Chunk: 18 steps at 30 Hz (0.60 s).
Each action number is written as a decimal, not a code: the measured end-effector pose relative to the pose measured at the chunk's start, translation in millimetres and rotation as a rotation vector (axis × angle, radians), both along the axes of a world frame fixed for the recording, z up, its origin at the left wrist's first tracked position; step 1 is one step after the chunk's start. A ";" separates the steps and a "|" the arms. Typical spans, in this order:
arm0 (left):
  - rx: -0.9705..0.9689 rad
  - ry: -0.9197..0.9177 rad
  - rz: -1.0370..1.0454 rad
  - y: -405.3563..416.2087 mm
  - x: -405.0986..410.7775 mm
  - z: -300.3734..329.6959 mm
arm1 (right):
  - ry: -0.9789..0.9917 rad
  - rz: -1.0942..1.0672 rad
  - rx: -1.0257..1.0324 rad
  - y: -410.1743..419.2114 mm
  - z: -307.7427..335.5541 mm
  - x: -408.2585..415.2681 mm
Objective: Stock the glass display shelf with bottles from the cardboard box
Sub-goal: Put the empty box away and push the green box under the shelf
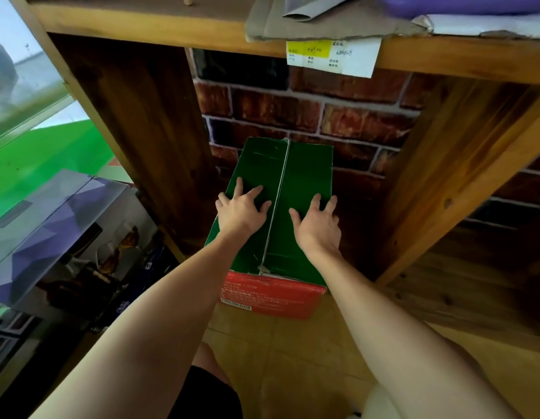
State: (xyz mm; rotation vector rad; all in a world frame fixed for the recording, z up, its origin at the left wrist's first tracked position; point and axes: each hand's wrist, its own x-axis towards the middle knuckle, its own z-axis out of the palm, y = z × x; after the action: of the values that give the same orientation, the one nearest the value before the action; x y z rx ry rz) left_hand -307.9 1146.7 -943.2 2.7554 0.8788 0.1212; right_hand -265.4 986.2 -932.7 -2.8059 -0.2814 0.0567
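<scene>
The task seems to be at its very first step: the cardboard box (274, 213) is closed, its two green top flaps meeting along a pale seam, so no bottle can be taken yet. It stands on the tiled floor (296, 358), pushed into the low opening of a wooden shelf unit (159, 125), with its red end face toward the person.

The left hand (243, 208) lies on the left flap with fingers spread and nearly straight, and its outer fingers reach over the left edge of the box. The right hand (317, 220) lies on the right flap in the same way. Both are pressing or resting; neither holds anything.

The next move probably calls for pulling the box out from under the shelf, or for getting fingertips into the seam to lift the flaps (the seam looks taped, though this is hard to tell).

Behind the box is a brick-pattern wall (338, 116). At the left stands a glass case (51, 213) with bottles dimly visible behind its panel. On the wooden board above lie flat cardboard (323, 25) and a paper label (333, 57).
</scene>
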 end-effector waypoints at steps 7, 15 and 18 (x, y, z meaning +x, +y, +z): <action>0.026 -0.037 -0.008 12.2 21.3 -3.7 | -0.039 -0.023 -0.001 15.7 -5.0 20.0; 0.086 0.003 -0.030 25.5 40.4 -7.5 | -0.069 -0.048 -0.034 31.2 -10.3 34.6; 0.116 0.007 -0.038 25.6 41.2 -8.9 | -0.082 -0.063 -0.042 33.6 -12.4 33.1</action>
State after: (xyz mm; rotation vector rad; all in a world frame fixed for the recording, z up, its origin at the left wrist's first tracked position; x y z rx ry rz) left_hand -266.7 1172.3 -952.1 2.8792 0.8456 0.1607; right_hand -232.3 1019.8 -945.2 -2.8613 -0.2128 -0.0678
